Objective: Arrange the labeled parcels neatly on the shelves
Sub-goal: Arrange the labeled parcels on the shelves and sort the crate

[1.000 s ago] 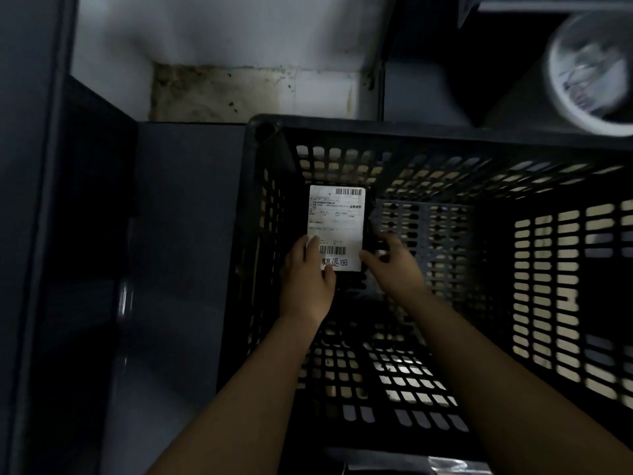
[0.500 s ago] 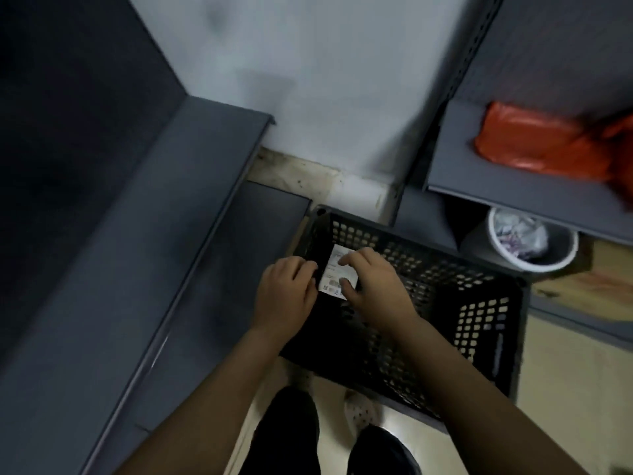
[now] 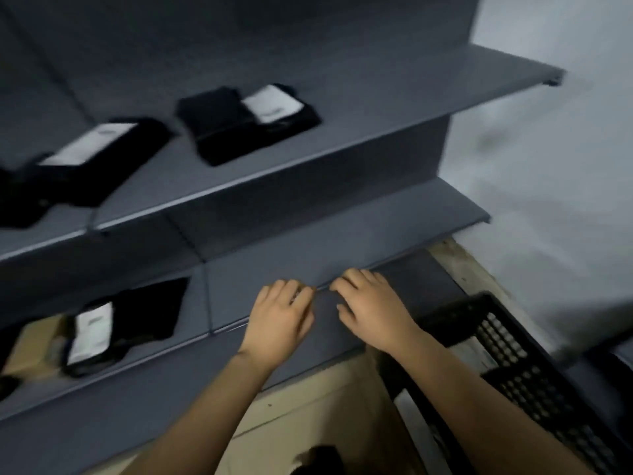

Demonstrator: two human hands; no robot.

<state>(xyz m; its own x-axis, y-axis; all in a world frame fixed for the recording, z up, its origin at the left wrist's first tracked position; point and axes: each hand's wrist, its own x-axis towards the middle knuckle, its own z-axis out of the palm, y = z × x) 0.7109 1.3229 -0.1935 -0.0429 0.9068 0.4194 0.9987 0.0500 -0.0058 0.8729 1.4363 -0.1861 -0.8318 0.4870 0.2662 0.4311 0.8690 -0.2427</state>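
Stockroom shelving: on the upper shelf (image 3: 376,108) a black parcel (image 3: 92,159) lies flat with its label up, its long axis slanting from front left to back right. A second parcel (image 3: 246,121) lies near it, its label toward the back right. On the lower shelf (image 3: 274,262) a third parcel (image 3: 137,317) touches a brown box (image 3: 30,347), and its label runs front to back. Over that shelf's front edge the left hand (image 3: 279,320) and right hand (image 3: 373,313) hover knuckles up, fingers curled down and tips almost meeting. A pale striped sliver under the left fingers may be a label, but blur hides whether either hand holds a parcel. A black crate (image 3: 513,354) stands on the floor at right. Any parcel placed here probably belongs on the bare stretch, flat and label up, long side square to the edge and clear of the third parcel.
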